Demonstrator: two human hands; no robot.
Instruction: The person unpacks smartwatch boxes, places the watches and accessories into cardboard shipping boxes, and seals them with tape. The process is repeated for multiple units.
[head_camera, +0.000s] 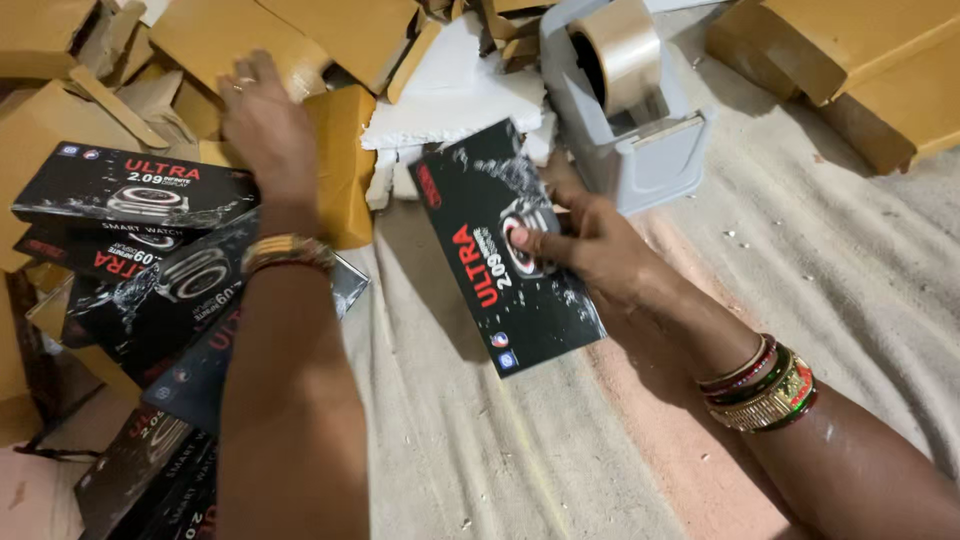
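A black smartwatch box (505, 250), judged light, stiff and glossy-slick, is pinched along its long edge by the right hand (590, 245), just below the grey tape dispenser (625, 95). The left hand (265, 130) rests spread, empty, on a yellow cardboard carton (340, 160).

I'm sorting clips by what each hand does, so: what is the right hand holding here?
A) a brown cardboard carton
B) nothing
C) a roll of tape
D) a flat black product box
D: the right hand pinches a flat black product box above the cloth, while the left hand reaches to a brown cardboard carton; the tape roll sits in its grey dispenser.
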